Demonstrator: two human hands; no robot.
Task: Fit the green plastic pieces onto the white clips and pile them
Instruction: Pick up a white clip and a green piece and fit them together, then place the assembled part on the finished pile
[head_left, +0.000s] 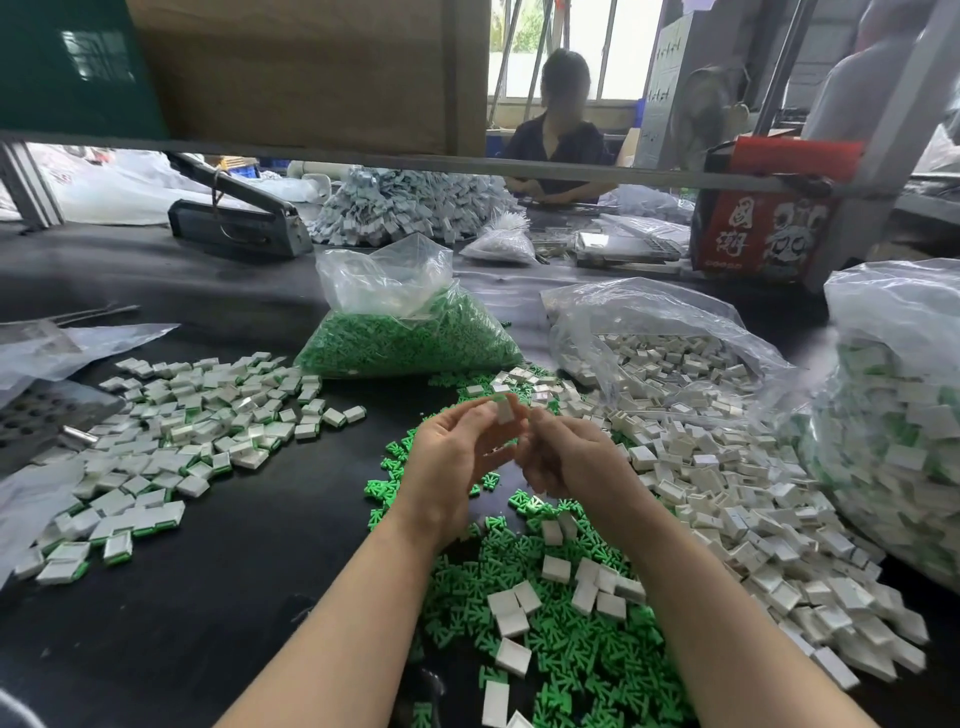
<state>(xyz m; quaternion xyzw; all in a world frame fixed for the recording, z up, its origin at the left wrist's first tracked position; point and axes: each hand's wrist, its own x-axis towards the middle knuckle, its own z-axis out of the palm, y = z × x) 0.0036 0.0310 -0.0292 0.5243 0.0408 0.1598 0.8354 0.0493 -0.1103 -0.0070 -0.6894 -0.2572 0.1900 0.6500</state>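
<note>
Bags beyond the hands: green pieces bag (410, 338), white clips bag (670, 353). Left hand (452, 457) pinches white clip (505, 410) (green-edged); right hand (571, 457) curled, its hold unclear.

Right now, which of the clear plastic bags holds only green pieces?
The middle bag, behind the hands. The bag right of it holds white clips; the far-right bag holds white clips with green showing.

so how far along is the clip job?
Done: a spread of assembled clips lies left, and a bag of assembled clips right. In hand: left hand pinches one white clip, right hand beside it. Left: the bag of green pieces, loose green pieces and white clips. Plenty remains.
</note>
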